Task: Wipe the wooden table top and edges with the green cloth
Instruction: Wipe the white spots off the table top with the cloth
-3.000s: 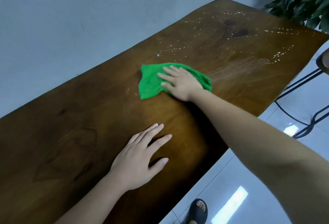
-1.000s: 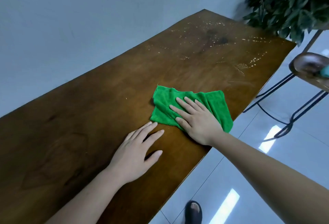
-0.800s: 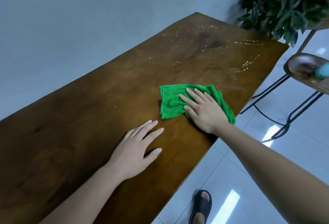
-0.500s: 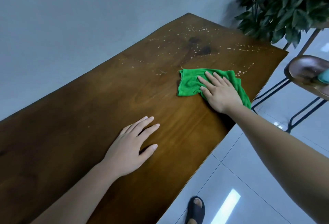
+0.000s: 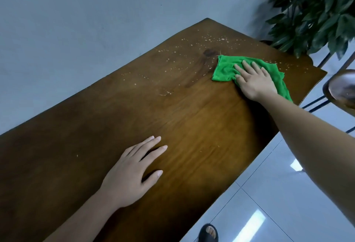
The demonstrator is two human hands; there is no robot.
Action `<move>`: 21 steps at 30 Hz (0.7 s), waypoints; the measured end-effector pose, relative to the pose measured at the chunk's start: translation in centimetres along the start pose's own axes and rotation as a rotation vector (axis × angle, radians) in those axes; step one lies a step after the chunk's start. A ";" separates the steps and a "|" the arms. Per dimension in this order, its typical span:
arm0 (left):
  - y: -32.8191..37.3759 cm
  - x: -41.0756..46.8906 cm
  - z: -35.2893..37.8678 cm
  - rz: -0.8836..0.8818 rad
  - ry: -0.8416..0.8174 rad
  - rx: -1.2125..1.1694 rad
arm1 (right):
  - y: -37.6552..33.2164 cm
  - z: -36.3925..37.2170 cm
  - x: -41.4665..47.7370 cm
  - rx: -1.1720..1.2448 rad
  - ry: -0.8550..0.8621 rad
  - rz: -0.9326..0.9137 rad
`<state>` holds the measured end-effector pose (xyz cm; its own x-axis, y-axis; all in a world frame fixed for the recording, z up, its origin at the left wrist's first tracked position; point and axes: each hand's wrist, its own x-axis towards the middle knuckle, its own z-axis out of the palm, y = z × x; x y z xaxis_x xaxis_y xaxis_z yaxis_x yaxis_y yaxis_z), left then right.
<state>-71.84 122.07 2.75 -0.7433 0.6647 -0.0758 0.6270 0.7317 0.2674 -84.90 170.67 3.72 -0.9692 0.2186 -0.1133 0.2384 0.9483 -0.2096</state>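
Note:
A long dark wooden table (image 5: 192,118) runs from lower left to upper right against a grey wall. The green cloth (image 5: 226,68) lies crumpled near the table's far right end. My right hand (image 5: 253,82) presses flat on it, fingers spread and pointing toward the wall. My left hand (image 5: 132,174) rests flat on bare wood nearer to me, holding nothing. Pale specks and droplets (image 5: 209,40) dot the wood beyond the cloth, toward the far corner.
A leafy plant (image 5: 315,9) stands past the table's far right corner. A round wooden stool on black metal legs (image 5: 343,90) sits to the right. White glossy floor tiles (image 5: 269,193) run along the near table edge, with my sandalled foot (image 5: 209,233) at the bottom.
My right hand has slid the green cloth away from the near edge toward the far right end, into the speckled area. My left hand has stayed flat on the wood.

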 end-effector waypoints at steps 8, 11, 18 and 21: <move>0.1 -0.1 -0.2 0.014 0.005 0.015 | -9.0 2.2 -7.7 -0.053 -0.120 -0.452; 0.1 0.0 -0.2 0.020 -0.002 0.033 | -14.8 4.0 -11.6 -0.038 -0.172 -0.639; 0.1 -0.2 -0.2 0.017 -0.008 0.039 | -23.7 5.7 -9.4 0.060 -0.242 -0.791; 0.2 -0.2 -0.4 0.033 -0.001 0.037 | -25.5 5.8 -5.5 0.050 -0.225 -0.780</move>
<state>-71.68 122.03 3.24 -0.7218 0.6887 -0.0683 0.6595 0.7144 0.2339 -85.31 143.98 4.09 -0.8234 -0.5571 -0.1080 -0.4926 0.7961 -0.3515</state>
